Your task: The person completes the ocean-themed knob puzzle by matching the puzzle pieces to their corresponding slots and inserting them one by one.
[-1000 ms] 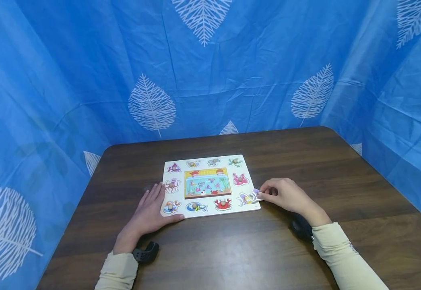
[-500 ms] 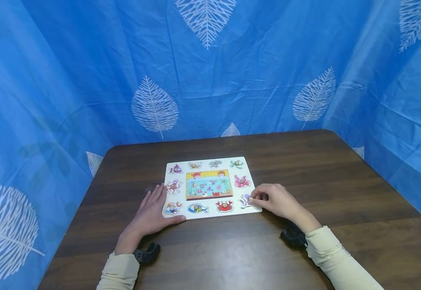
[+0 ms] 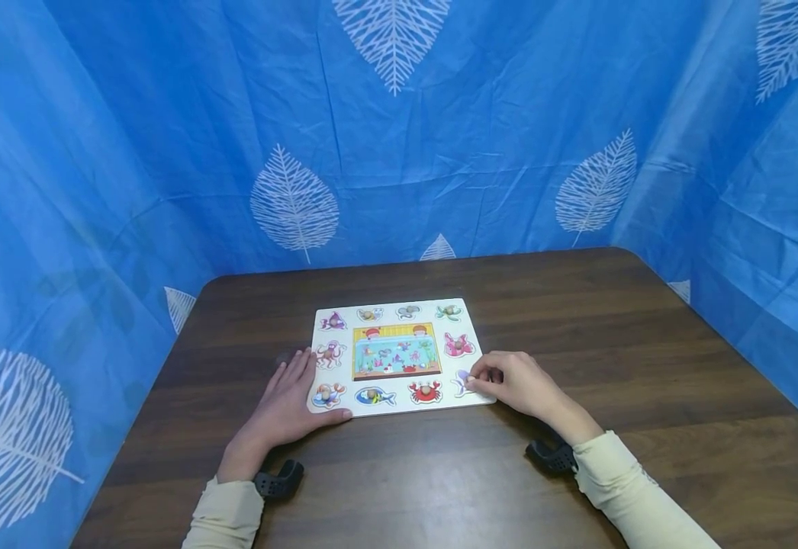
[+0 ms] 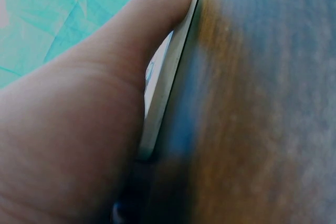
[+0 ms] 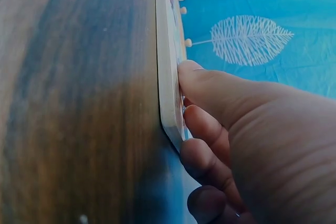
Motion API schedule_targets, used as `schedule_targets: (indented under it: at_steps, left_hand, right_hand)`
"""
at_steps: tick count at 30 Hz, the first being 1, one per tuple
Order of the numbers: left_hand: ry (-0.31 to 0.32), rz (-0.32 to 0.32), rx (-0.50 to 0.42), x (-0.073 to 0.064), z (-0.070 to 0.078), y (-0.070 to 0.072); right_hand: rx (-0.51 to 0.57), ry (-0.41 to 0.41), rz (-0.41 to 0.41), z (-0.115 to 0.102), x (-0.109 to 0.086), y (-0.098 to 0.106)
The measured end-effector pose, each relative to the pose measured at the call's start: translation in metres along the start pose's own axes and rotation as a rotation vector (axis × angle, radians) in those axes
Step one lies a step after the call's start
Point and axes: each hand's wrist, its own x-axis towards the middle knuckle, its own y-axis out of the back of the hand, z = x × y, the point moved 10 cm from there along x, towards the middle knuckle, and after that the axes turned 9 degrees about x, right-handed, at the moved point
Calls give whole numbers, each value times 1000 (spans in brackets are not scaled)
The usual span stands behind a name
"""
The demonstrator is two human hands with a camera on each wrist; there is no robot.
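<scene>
A wooden peg puzzle board (image 3: 402,398) lies on the table, with sea-animal pieces around a central aquarium picture. My left hand (image 3: 278,408) rests at its left edge, fingers spread and thumb along the front left corner. At the lower right corner, my right hand (image 3: 519,385) pinches a purple puzzle piece (image 3: 461,383) between thumb and fingers, over its slot; the fingertips hide much of it. In the right wrist view the thumb (image 5: 215,85) is right at the board's face. A red crab piece (image 3: 426,392) sits just left of the purple one, and a pink starfish piece (image 3: 458,345) behind it.
The board rests on a dark wooden table (image 3: 399,480). Blue curtains (image 3: 440,122) with white leaf prints hang behind and at both sides. A black wrist strap (image 3: 280,479) is on the left wrist, another strap (image 3: 551,456) on the right.
My right hand has moved left with the purple piece, from the board's right edge onto the lower right slot, and settled lower. The left hand stays in place on the board.
</scene>
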Motion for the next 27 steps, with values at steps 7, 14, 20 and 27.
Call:
schedule_targets:
  at_steps: [7,14,20,27]
  left_hand:
    - [4,4,0,-2,-1,0]
    - [15,5,6,-2,-2,-2]
    - [21,4,8,-3,-4,-6]
    - [35,1,-20,-5,-7,-8]
  right_hand:
    - [18,-13,-7,2,0,-3]
    - [18,-4,-5,4,2,-4]
    - [16,25,54,8,-2,-2]
    - [-49,20,234,15,-12,18]
